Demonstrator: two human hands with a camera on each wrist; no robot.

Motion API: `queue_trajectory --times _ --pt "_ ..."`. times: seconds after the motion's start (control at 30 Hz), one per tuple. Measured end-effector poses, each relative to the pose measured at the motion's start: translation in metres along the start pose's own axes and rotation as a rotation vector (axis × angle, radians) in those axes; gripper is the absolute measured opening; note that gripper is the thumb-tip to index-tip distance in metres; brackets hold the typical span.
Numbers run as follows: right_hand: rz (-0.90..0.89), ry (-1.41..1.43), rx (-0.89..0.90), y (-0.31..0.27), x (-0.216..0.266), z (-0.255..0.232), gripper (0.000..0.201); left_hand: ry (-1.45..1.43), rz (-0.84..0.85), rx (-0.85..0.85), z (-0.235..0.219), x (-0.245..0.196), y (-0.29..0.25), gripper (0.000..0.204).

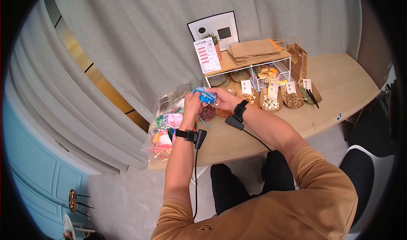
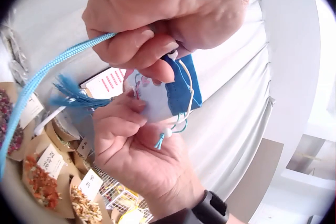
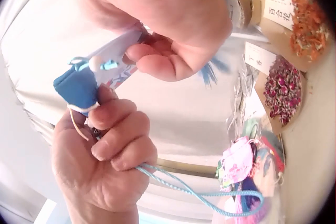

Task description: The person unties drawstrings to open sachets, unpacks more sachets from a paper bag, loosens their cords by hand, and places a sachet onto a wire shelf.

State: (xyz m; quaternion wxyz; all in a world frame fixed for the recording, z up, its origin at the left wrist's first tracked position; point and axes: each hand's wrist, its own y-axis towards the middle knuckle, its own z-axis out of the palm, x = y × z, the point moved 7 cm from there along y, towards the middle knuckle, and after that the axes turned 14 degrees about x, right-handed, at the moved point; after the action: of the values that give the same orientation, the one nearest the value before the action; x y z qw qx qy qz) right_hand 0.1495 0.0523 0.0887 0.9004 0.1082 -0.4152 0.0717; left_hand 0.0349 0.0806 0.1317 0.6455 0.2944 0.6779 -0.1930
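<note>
A small blue and white fabric pouch [image 1: 206, 97] is held up between both hands above the table's left part. The left hand [image 1: 193, 104] [image 2: 168, 14] [image 3: 107, 155] curls its fingers round the drawstring cords at the pouch's blue end; a light blue braided cord [image 2: 58, 64] [image 3: 194, 192] trails from this hand. My right hand [image 1: 224, 99] [image 2: 144, 150] [image 3: 163, 29] pinches the white part of the pouch [image 2: 155, 98] [image 3: 118, 56]. White beads [image 2: 168, 131] [image 3: 95, 64] sit on the thin cords, and a blue tassel [image 2: 73, 95] [image 3: 212, 71] hangs by the right hand.
Clear bags of colourful pouches [image 1: 163, 134] lie at the table's left. Paper trays of dried flowers and herbs [image 1: 270, 103] with labels line the table [image 1: 335, 79]. Behind them stand a wire-drawer shelf [image 1: 271, 72] with brown paper bags [image 1: 254, 49], a printed card [image 1: 207, 55] and a framed picture [image 1: 229, 22].
</note>
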Motion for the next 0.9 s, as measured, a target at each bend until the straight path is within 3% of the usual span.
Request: queue_trajectory --times 0.23,0.33,0.4,0.47,0.53,0.63,0.73,0.77,0.83,0.87,0.9 --pt "0.021 0.092 -0.057 -0.029 -0.027 -0.013 0.019 -0.242 -0.043 0.122 0.022 0.011 -0.020 0.021" --pt "0.018 0.037 -0.054 -0.048 -0.041 -0.023 0.020 -0.249 -0.038 0.124 0.030 0.034 -0.039 0.018" --pt "-0.021 -0.009 -0.017 -0.071 -0.051 -0.020 0.019 -0.487 -0.006 0.050 0.039 0.051 -0.061 0.025" --pt "-0.148 -0.387 -0.284 -0.106 -0.046 -0.021 0.017 -0.509 -0.040 0.007 0.053 0.061 -0.090 0.031" --pt "-0.256 -0.513 -0.285 -0.129 -0.053 -0.022 0.015 -0.201 -0.148 0.121 0.055 0.094 -0.109 0.024" --pt "-0.145 -0.631 -0.226 -0.154 -0.072 -0.029 0.014 -0.075 -0.161 0.151 0.058 0.127 -0.133 0.014" --pt "-0.431 -0.640 -0.551 -0.184 -0.060 -0.045 0.023 0.006 -0.186 0.226 0.064 0.125 -0.153 0.015" --pt "-0.427 -0.640 -0.559 -0.192 -0.057 -0.042 0.023 0.080 -0.158 0.315 0.071 0.118 -0.159 0.015" --pt "-0.490 -1.189 -0.335 -0.206 -0.036 0.006 0.023 0.099 -0.148 0.460 0.085 0.103 -0.168 0.016" --pt "-0.484 -1.189 -0.337 -0.214 -0.031 0.008 0.023 0.094 -0.151 0.462 0.085 0.097 -0.170 0.016" --pt "-0.264 -1.141 -0.121 -0.209 -0.041 0.009 0.019 0.148 -0.148 0.480 0.086 0.093 -0.171 0.016"
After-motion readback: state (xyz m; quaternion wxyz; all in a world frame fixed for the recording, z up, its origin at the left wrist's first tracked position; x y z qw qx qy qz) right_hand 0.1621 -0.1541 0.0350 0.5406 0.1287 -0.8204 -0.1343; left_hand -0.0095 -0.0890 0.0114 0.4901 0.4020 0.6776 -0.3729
